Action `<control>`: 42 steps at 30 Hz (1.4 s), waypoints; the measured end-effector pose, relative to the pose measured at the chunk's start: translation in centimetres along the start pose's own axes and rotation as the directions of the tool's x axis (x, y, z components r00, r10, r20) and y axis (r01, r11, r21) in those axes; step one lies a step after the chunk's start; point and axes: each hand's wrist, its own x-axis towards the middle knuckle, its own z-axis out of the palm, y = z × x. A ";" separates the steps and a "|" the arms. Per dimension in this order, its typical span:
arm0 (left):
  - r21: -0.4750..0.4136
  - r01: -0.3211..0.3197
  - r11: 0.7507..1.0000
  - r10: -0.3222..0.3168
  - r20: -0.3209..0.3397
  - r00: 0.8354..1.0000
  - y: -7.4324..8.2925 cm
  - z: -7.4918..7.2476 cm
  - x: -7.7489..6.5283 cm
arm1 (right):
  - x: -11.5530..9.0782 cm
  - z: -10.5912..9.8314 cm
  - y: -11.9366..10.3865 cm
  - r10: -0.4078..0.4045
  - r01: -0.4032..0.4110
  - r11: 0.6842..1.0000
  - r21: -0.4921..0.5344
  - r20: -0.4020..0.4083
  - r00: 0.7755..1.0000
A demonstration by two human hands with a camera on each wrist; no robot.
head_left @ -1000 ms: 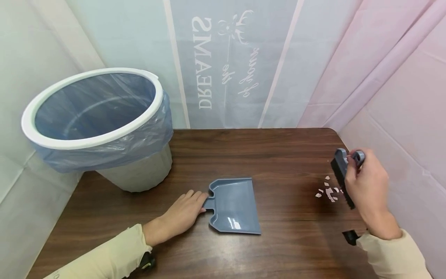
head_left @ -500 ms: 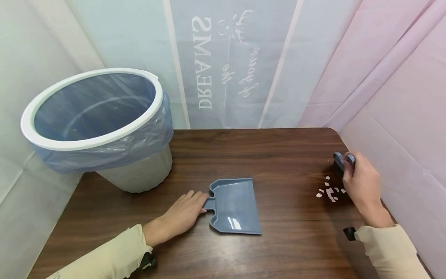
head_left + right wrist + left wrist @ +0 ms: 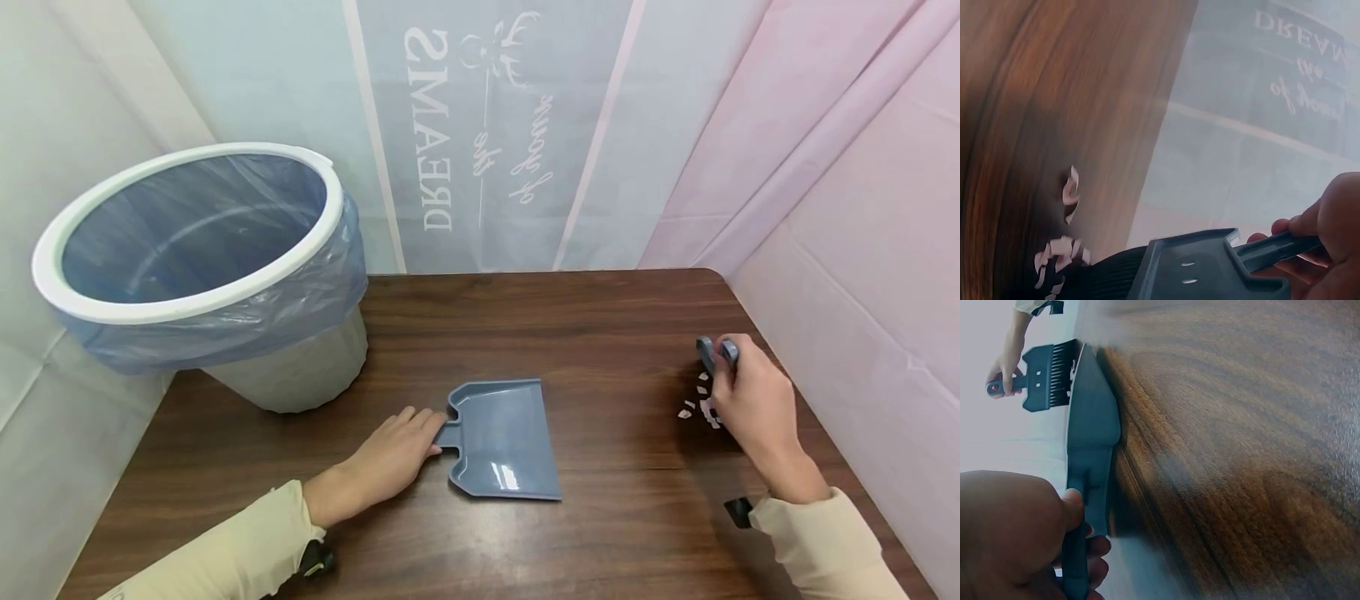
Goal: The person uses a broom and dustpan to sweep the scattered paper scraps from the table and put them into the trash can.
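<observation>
A blue-grey dustpan (image 3: 504,437) lies flat on the dark wooden table, its wide lip facing right. My left hand (image 3: 393,454) grips its handle, thumb on top in the left wrist view. At the right of the table my right hand (image 3: 757,408) holds a matching hand brush (image 3: 1191,269) by its handle. Dark bristles (image 3: 1110,275) reach down right beside several white paper scraps (image 3: 1060,253). In the head view, the hand covers most of the brush and some of the scraps (image 3: 686,410).
A bin (image 3: 322,371) with a white rim and a blue liner bag stands at the table's back left. Printed cloth (image 3: 510,233) hangs along the back edge of the table (image 3: 525,325), and pale cloth walls flank both sides.
My right hand has brought the brush down and to the left, closer over the paper scraps. The left hand and the dustpan have stayed in place.
</observation>
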 end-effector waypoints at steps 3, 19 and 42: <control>0.003 0.001 1.000 -0.001 0.002 1.000 0.0 0.0 0.0 | -0.4 0.1 -0.9 -0.026 0.026 1.000 -0.003 0.023 0.999; -0.009 0.031 0.999 -0.030 0.013 0.999 0.3 0.0 0.1 | -0.4 -0.2 -5.8 -0.076 0.070 0.993 0.094 0.065 0.995; -0.041 0.056 0.998 -0.055 0.034 0.998 0.2 -0.1 0.1 | -0.4 0.5 -10.6 -0.002 -0.006 0.969 0.248 0.031 1.000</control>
